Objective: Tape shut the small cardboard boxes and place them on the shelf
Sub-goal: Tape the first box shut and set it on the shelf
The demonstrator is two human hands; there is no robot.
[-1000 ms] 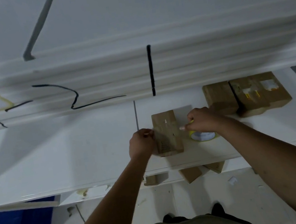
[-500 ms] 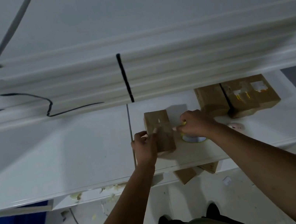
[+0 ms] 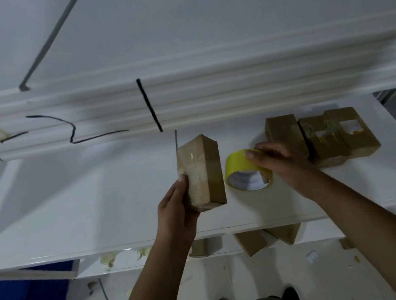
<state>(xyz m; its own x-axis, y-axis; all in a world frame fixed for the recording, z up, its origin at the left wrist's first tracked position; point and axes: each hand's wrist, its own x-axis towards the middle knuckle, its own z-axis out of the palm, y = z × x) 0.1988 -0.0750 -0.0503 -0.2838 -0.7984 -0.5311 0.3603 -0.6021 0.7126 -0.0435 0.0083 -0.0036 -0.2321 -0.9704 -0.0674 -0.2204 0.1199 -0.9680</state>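
My left hand (image 3: pixel 174 205) grips a small brown cardboard box (image 3: pixel 201 172) by its near left edge and holds it tilted up on the white shelf (image 3: pixel 71 208). A yellow tape roll (image 3: pixel 247 172) stands just right of the box. My right hand (image 3: pixel 280 162) holds the roll from the right, thumb on its top rim. No tape strip shows between roll and box.
Taped boxes (image 3: pixel 319 138) stand grouped at the shelf's back right. More boxes (image 3: pixel 250 242) sit on a lower level under the shelf's front edge. A blue bin (image 3: pixel 21 299) is at lower left. Stacked white boards (image 3: pixel 208 91) lie behind.
My left hand has tipped the box up off its flat position. My right hand has drawn the tape roll away to the right, so the yellow roll is now in full view.
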